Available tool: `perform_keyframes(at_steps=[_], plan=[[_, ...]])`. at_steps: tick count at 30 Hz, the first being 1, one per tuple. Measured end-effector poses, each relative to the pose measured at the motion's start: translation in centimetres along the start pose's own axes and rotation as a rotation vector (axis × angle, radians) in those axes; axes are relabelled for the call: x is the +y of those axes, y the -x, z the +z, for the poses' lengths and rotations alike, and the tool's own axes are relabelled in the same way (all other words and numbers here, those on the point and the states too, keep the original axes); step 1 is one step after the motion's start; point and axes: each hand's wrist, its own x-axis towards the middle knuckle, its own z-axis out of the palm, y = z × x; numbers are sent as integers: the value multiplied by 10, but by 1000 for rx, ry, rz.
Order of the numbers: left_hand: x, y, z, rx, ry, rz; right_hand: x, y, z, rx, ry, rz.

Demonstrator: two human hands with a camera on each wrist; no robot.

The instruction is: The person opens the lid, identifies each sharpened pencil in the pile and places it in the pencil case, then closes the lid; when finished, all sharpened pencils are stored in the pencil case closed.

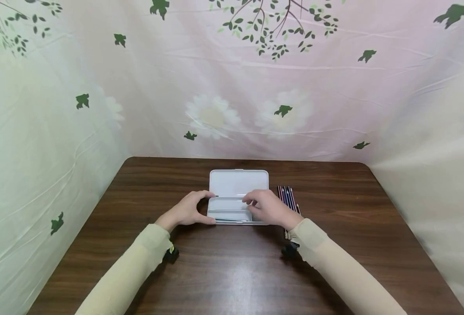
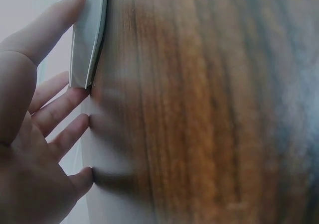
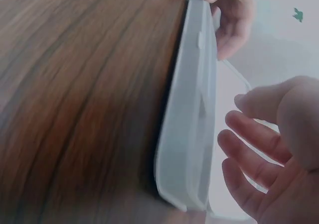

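Observation:
A white pencil case (image 1: 238, 182) lies with its lid raised at the back of the base, which is split into compartments. Slim stick-like items (image 1: 232, 220) lie along its front compartment. My left hand (image 1: 186, 210) holds the case's left end, thumb at the front edge and a finger near the back corner. Over the right part of the case hovers my right hand (image 1: 269, 206), its fingers loosely bent. Nothing shows between those fingers in the right wrist view, where the hand (image 3: 269, 159) is beside the case's front wall (image 3: 182, 134).
Several colored pencils (image 1: 287, 197) lie bunched on the table just right of the case, partly hidden by the right wrist. The dark wooden table (image 1: 232, 271) ends at a hanging cloth backdrop (image 1: 239, 87) with printed leaves and birds.

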Motion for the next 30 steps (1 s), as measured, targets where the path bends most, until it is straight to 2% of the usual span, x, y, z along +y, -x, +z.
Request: perform_keyframes(at_steps=[5,9,16,24,30], plan=[[0,-1,1,-1,6,-6,13,20,-17,65,-20,-11],[1,-2,1,0,6,0,28,38,-28,134,13,-15],[3,0,-1,-4,14,-7,51,68,-40,214,48,35],[2,1,0,-2,31,-5,66,91,-51,184,75,173],[3,2,-1,-6,35,-5,73,103,-51,167,91,196]])
